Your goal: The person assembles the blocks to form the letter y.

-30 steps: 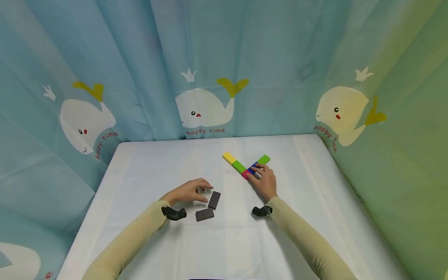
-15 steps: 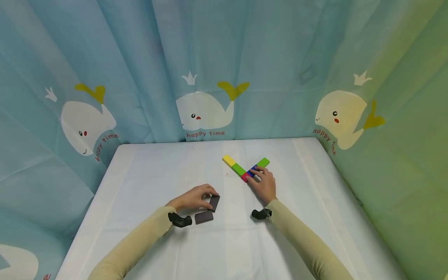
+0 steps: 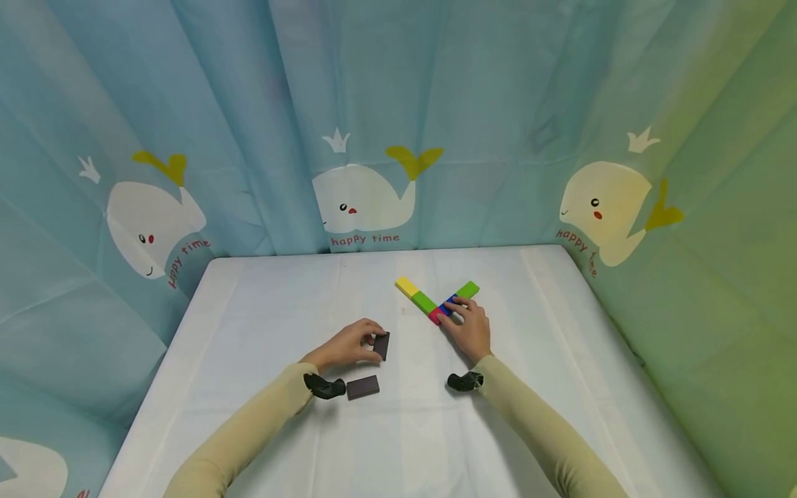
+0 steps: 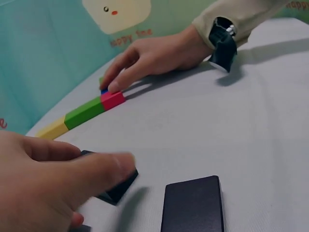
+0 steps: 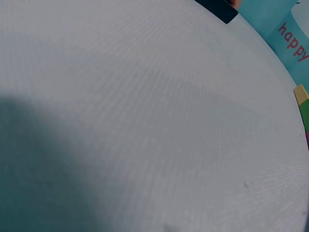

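My left hand pinches a dark brown rectangular block between thumb and fingers. In the left wrist view this block is tilted over its shadow, raised off the table. A second dark block lies flat nearer me. To the right, my right hand grips the blue block with curved fingers, the thumb against the red block. These sit in a V-shaped row with a green block and a yellow block on the left arm, another green block on the right.
A white cloth-covered table lies under everything. Behind it and along both sides hangs a blue-green curtain printed with whales. Black straps circle both wrists over the sleeves.
My left hand has moved right to the upper dark block, taken hold of it and lifted it slightly away from the other one. The right hand stays at the coloured row.
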`<state>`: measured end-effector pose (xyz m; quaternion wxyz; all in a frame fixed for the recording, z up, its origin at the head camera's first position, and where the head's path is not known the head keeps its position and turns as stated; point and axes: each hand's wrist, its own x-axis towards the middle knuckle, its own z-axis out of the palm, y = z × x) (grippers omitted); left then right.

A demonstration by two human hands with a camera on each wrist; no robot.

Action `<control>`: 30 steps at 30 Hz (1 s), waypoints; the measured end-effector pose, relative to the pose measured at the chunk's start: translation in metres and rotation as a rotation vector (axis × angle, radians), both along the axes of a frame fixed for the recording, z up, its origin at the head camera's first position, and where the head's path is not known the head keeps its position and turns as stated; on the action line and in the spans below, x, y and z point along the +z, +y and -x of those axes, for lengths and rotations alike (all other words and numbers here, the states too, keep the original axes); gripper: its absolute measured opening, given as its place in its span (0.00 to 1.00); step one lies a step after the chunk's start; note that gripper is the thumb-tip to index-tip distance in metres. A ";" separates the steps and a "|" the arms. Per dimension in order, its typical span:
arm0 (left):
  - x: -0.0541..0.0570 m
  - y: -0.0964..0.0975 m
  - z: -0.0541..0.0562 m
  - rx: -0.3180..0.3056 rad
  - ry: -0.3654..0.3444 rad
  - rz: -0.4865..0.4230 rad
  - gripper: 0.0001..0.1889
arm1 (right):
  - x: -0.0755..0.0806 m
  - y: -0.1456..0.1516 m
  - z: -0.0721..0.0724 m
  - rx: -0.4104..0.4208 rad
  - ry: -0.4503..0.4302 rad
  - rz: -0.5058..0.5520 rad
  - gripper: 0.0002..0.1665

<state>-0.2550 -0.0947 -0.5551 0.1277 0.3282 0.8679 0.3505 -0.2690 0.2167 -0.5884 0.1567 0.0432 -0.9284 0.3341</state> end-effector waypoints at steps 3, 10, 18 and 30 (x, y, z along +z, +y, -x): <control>0.001 0.001 0.000 -0.023 -0.011 0.029 0.32 | -0.001 0.001 -0.001 0.000 0.011 0.003 0.25; -0.004 0.007 0.004 -0.015 0.024 0.023 0.28 | -0.003 0.004 -0.001 -0.003 0.026 0.000 0.25; -0.002 0.023 0.015 0.055 -0.105 -0.056 0.25 | -0.003 0.005 -0.002 -0.015 0.026 0.018 0.25; 0.007 0.057 0.041 -0.034 -0.143 0.001 0.22 | -0.005 0.000 0.001 -0.002 0.024 0.006 0.25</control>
